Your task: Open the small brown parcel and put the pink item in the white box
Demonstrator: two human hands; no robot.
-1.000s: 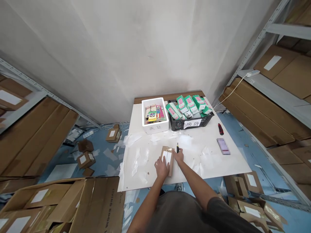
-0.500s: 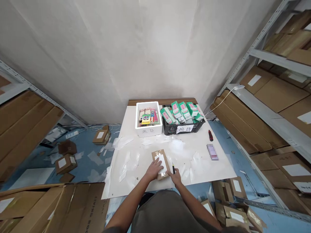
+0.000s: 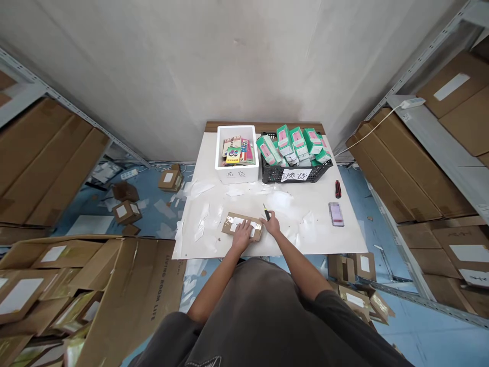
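Note:
A small taped cardboard box [image 3: 228,224] with a white label lies crosswise near the table's front edge. My left hand [image 3: 242,237] rests on top of it, fingers spread over the label. At the box's right end, my right hand [image 3: 272,225] is closed around a black utility knife [image 3: 266,213], its yellowish tip pointing up and away from me. The right fingers are close to the box's corner; whether they touch it I cannot tell.
Behind the box stand a white foam bin [image 3: 237,176] of booklets and a black crate [image 3: 275,175] of green-and-white boxes. A red-black tool [image 3: 338,189] and a blurred purple item [image 3: 336,214] lie right. Tape scraps litter the table [image 3: 206,244]. Carton-loaded shelves [image 3: 439,122] flank it.
The box has turned from lengthwise to crosswise under my left hand. My right hand stays at its end with the knife, and the head view has shifted.

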